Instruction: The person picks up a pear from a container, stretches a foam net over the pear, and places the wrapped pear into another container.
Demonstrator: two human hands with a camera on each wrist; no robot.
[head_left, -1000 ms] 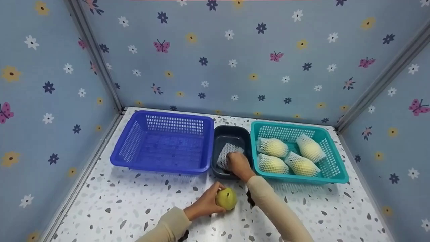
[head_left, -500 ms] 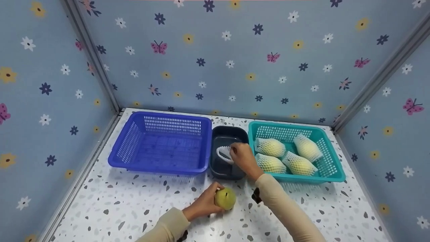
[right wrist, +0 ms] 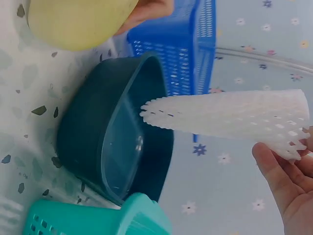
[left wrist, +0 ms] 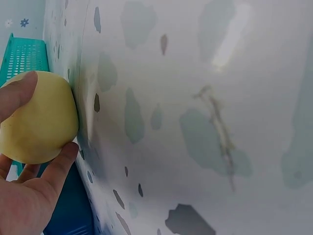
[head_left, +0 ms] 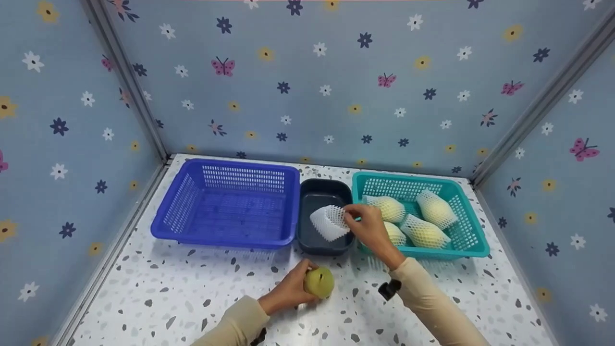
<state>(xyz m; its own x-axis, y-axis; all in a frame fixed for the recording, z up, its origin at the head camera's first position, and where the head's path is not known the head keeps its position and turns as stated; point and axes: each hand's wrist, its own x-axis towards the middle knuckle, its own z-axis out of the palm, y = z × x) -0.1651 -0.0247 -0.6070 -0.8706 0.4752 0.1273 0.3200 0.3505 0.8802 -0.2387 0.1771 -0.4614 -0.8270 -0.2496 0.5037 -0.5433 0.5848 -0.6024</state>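
Observation:
My left hand (head_left: 289, 288) grips a yellow-green pear (head_left: 320, 282), with its stem end up, on the speckled table in front of the dark tub. In the left wrist view, thumb and fingers (left wrist: 58, 166) curl round opposite sides of the pear (left wrist: 41, 122). My right hand (head_left: 374, 233) pinches one end of a white foam net sleeve (head_left: 328, 223), held up over the small dark tub (head_left: 323, 249). The right wrist view shows the sleeve (right wrist: 230, 115) stretched out sideways above the tub's mouth, thumb (right wrist: 269, 164) and fingers at its edge.
A blue perforated basket (head_left: 230, 216) stands left of the dark tub. On the right, a teal basket (head_left: 471, 226) holds several yellow fruits in foam nets (head_left: 425, 233). Flower-patterned panels (head_left: 307, 96) enclose the table at the back and both sides.
My right hand has lifted the foam net sleeve out of the dark tub and moved right, over the teal basket's near-left edge. My left hand stays on the pear.

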